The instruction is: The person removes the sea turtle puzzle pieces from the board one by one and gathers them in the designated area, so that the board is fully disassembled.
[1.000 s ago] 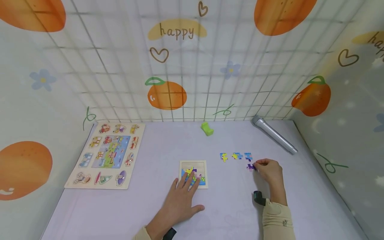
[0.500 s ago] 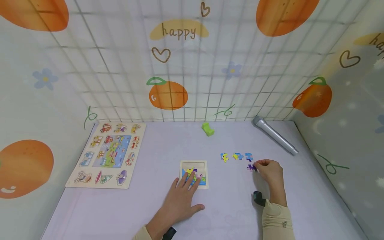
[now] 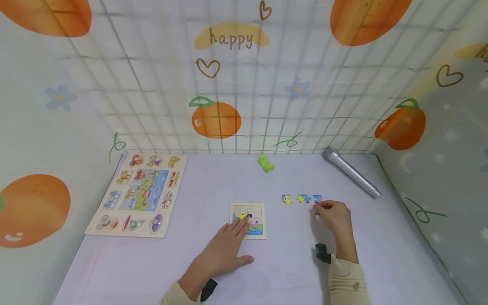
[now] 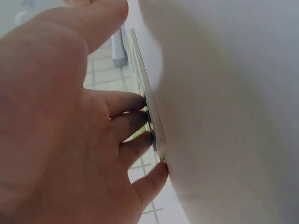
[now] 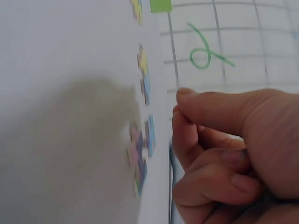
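Note:
My left hand (image 3: pixel 224 250) lies with straight fingers over a small square wooden puzzle tray (image 3: pixel 264 224), covering part of its colourful picture. In the left wrist view its fingertips touch the tray's edge (image 4: pixel 152 95). To the right, three jigsaw pieces form a row: a yellow and blue one (image 3: pixel 286 200), another yellow and blue one (image 3: pixel 303 198) and a mostly blue one (image 3: pixel 317 198). A purple and pink jigsaw piece (image 5: pixel 135 156) lies beside the blue one, largely hidden in the head view by my right hand (image 3: pixel 336 217). That hand hovers with curled fingers, thumb against index finger, nothing visible between them.
A larger wooden picture board (image 3: pixel 167 212) with vehicle shapes lies at the left. At the back are a lime-green block (image 3: pixel 266 164) and, farther right, a silver microphone (image 3: pixel 352 173). Printed curtains over a wire grid (image 3: pixel 259 84) enclose the table.
My right hand has moved slightly left, from beside the purple piece to over it. The left hand's fingers have drawn closer together and shifted slightly left on the tray. The head view has shifted a little.

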### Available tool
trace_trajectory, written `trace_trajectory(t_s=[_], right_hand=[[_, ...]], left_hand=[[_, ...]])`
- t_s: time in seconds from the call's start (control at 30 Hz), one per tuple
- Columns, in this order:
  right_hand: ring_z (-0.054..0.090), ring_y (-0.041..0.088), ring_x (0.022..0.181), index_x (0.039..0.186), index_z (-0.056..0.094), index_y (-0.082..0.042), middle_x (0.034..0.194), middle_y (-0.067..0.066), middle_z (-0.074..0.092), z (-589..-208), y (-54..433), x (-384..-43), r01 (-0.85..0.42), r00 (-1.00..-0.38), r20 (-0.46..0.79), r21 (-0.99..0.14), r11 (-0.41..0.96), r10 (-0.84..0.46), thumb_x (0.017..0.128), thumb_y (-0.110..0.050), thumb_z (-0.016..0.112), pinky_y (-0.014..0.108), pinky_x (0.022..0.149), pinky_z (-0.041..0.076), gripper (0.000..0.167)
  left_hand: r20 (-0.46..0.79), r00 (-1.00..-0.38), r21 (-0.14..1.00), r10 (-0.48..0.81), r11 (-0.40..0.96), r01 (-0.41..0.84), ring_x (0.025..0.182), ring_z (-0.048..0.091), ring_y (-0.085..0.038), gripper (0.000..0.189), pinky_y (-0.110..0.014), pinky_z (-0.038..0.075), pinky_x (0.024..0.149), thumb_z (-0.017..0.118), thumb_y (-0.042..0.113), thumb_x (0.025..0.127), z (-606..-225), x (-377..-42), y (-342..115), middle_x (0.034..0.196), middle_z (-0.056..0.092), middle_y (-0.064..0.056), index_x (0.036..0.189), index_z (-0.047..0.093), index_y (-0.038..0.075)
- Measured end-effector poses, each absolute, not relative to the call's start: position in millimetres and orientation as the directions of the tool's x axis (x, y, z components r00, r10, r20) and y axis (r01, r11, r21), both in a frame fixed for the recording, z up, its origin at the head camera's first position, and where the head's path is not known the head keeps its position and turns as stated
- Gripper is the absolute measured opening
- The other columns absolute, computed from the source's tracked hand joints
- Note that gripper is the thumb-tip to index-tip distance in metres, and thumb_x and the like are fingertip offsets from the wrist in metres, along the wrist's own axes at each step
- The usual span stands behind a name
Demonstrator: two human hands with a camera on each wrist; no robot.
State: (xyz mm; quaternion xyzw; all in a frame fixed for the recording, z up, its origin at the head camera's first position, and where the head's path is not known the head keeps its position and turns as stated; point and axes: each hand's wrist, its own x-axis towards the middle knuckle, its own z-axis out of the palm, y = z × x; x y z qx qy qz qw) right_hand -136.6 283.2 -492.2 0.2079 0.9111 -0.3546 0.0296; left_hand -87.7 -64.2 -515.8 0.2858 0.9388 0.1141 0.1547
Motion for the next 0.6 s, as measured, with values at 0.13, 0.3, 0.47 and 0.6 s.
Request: trace_trajectory(t_s=[0.13,0.3,0.47,0.6], right_hand=[[0.06,0.026,0.087,0.106,0.079,-0.004,0.104,0.016,0.076,-493,275,-138,0.372,-0.925,-0.192,-0.635,0.676,0.328,0.092,-0.032,0.071,0.026,0.063,0.044,0.032],[0.064,0.028,0.094,0.107,0.08,-0.005,0.11,0.016,0.077,-491,264,-138,0.348,-0.936,-0.199,-0.644,0.681,0.289,0.093,-0.031,0.071,0.026,0.068,0.048,0.03],[0.068,0.028,0.098,0.106,0.08,-0.006,0.109,0.015,0.077,-490,247,-139,0.291,-0.956,-0.188,-0.657,0.695,0.224,0.091,-0.03,0.072,0.029,0.072,0.051,0.03],[0.068,0.024,0.095,0.104,0.081,-0.008,0.11,0.012,0.078,-491,229,-141,0.276,-0.961,-0.207,-0.675,0.684,0.184,0.091,-0.029,0.073,0.027,0.07,0.051,0.026]], left_hand=[[-0.24,-0.785,0.33,0.572,0.808,0.488,0.159,0.021,-0.026,0.096,-0.048,0.026,0.128,0.062,0.066,0.092,-510,-89,-66,0.172,0.02,-0.005,0.163,0.025,0.012],[-0.212,-0.797,0.351,0.566,0.805,0.479,0.157,0.025,-0.028,0.092,-0.047,0.03,0.126,0.066,0.061,0.091,-508,-89,-68,0.17,0.025,-0.008,0.16,0.033,0.011],[-0.227,-0.818,0.328,0.528,0.833,0.447,0.158,0.023,-0.033,0.09,-0.051,0.034,0.124,0.068,0.062,0.089,-504,-86,-69,0.17,0.023,-0.013,0.159,0.037,0.015],[-0.231,-0.819,0.313,0.525,0.837,0.449,0.157,0.026,-0.033,0.091,-0.051,0.035,0.123,0.07,0.061,0.088,-499,-86,-69,0.169,0.026,-0.014,0.159,0.038,0.014]])
